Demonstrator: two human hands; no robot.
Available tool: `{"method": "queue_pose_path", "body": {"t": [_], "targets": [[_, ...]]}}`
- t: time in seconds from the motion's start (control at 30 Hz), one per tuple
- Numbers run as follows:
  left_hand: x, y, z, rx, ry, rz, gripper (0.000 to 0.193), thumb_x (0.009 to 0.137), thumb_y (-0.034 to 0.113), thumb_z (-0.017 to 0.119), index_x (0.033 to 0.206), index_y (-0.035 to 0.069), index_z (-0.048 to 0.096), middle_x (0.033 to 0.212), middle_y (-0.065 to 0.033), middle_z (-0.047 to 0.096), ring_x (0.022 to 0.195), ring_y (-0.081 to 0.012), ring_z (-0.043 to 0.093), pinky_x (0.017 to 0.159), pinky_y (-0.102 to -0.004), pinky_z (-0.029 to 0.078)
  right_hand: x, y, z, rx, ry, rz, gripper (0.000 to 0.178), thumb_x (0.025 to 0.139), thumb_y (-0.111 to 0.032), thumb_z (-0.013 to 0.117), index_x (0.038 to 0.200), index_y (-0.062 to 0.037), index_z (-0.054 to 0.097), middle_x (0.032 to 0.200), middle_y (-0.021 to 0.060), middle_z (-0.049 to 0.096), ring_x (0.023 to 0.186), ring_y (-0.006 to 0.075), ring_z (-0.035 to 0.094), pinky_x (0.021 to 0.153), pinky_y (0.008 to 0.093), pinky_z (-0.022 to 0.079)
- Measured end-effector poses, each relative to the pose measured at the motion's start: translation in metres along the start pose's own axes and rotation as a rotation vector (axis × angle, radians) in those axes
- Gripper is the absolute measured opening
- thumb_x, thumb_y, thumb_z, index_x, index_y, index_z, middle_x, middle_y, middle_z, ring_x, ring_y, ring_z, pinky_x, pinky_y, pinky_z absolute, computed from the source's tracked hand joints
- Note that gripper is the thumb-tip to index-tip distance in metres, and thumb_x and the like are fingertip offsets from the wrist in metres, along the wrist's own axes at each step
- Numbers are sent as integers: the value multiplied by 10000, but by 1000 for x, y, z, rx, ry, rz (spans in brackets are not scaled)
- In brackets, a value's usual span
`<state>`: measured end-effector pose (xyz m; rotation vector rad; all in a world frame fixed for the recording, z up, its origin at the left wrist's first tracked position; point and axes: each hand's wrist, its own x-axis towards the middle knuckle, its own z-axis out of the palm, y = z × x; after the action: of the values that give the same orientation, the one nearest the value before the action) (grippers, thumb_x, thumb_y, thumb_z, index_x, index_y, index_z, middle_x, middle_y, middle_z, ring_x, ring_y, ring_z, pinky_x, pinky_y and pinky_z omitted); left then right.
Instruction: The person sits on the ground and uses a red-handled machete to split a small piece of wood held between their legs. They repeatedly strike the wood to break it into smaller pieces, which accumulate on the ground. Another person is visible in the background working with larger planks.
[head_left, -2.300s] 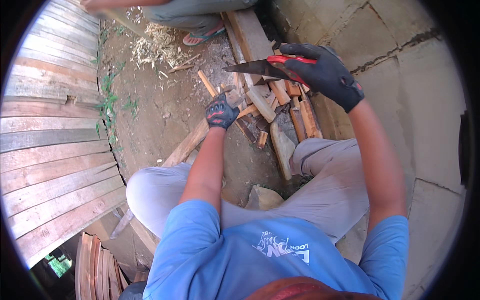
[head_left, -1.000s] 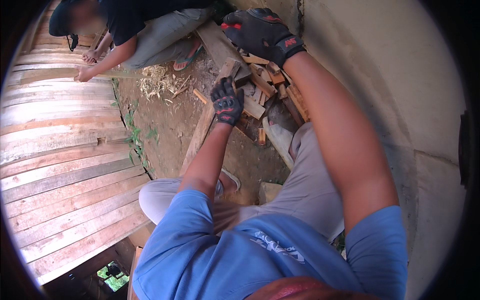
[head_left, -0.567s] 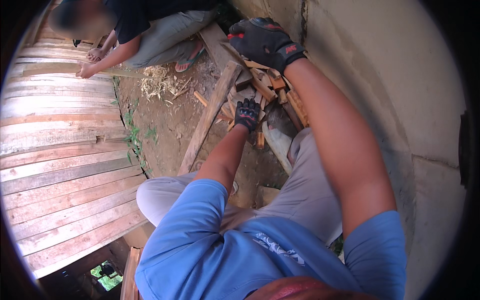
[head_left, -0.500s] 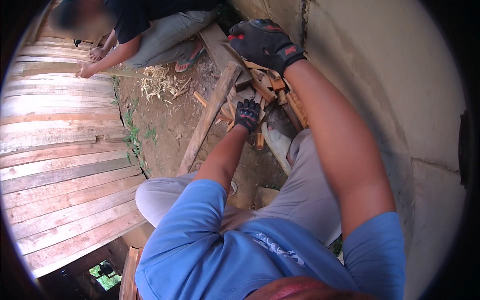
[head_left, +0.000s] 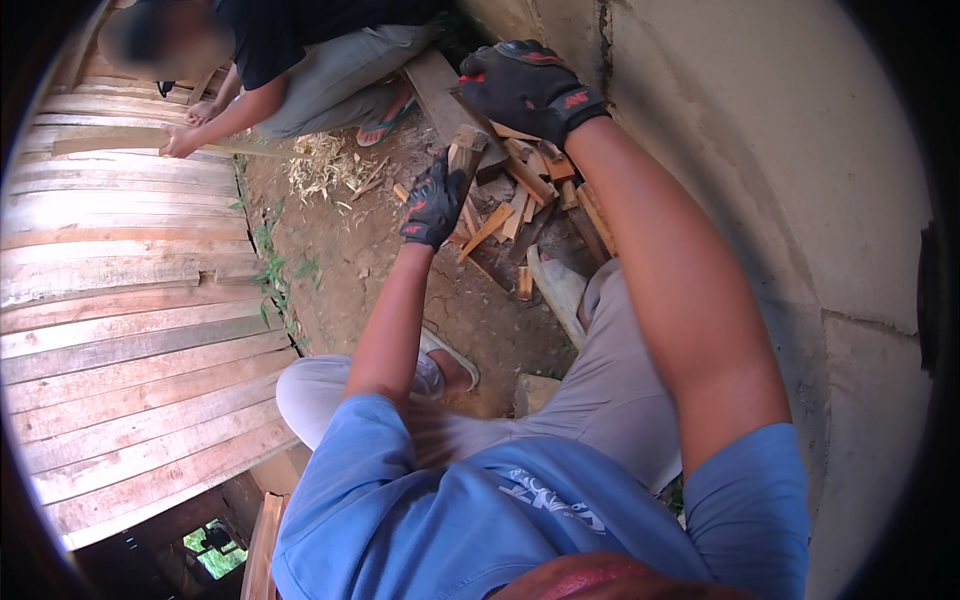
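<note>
My left hand (head_left: 433,205), in a black glove with red marks, is closed around a piece of wood (head_left: 464,158). The wood's squared upper end shows above the fingers; the glove covers part of its length. My right hand (head_left: 528,90), also gloved in black and red, is raised beside the wall, to the right of that end. Its fingers curl away from view, and I cannot make out what is in them. Beneath both hands lies a pile of split wood pieces (head_left: 530,178). A broad board (head_left: 436,88) slants on the ground just left of my right hand.
A co-worker (head_left: 340,80) crouches at the upper left, one hand on a wooden strip (head_left: 110,145). Pale shavings (head_left: 328,168) lie by that person's sandal. Wooden planking (head_left: 130,300) runs along the left; a plain wall (head_left: 780,150) rises on the right. My sandalled foot (head_left: 455,365) is below.
My left hand has moved left and up from the wood pile and now grips a piece of wood. The long plank that slanted over the ground no longer lies there, uncovering my foot.
</note>
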<state>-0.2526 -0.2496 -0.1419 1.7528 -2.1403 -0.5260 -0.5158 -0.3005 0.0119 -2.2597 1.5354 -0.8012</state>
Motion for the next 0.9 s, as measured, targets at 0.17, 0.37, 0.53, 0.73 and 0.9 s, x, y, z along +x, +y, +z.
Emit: {"method": "queue_pose_path", "body": {"t": [0.17,0.37,0.53,0.73,0.9], "targets": [[56,-32,-11,49,-36,-19,530,1047,351,493,1477,59,596,1415,-282,642,1304,-486,596,1118,-531,462,0,-3,-1,52,-29,29,396,965,-386,644,1232,-123,771,1160,165,762,1125,370,716,1005,465,555],[67,-63,23,72,11,-115,582,1031,414,525,1485,56,588,1435,-287,630,1338,-472,584,1144,-519,453,4,-2,0,39,-27,33,434,957,-411,643,1247,-112,765,1178,164,764,1136,356,718,1025,458,550],[49,-24,28,69,21,-156,811,899,524,744,1522,49,530,1403,-271,657,1321,-444,614,1114,-506,483,2,6,-3,16,-29,35,425,951,-401,621,1223,-112,773,1192,164,760,1137,353,719,1029,454,551],[48,-2,20,68,-12,-239,806,795,502,859,1411,47,604,1356,-245,691,1263,-437,656,1044,-506,529,0,-2,-7,4,-31,29,419,921,-366,596,1200,-115,780,1203,172,753,1146,367,712,1027,464,554],[57,1,21,71,-10,-281,776,785,487,865,1377,39,638,1326,-251,702,1243,-444,661,1029,-517,533,3,-3,-5,41,-47,39,404,905,-335,590,1171,-104,788,1176,194,753,1101,389,725,1000,489,568]]}}
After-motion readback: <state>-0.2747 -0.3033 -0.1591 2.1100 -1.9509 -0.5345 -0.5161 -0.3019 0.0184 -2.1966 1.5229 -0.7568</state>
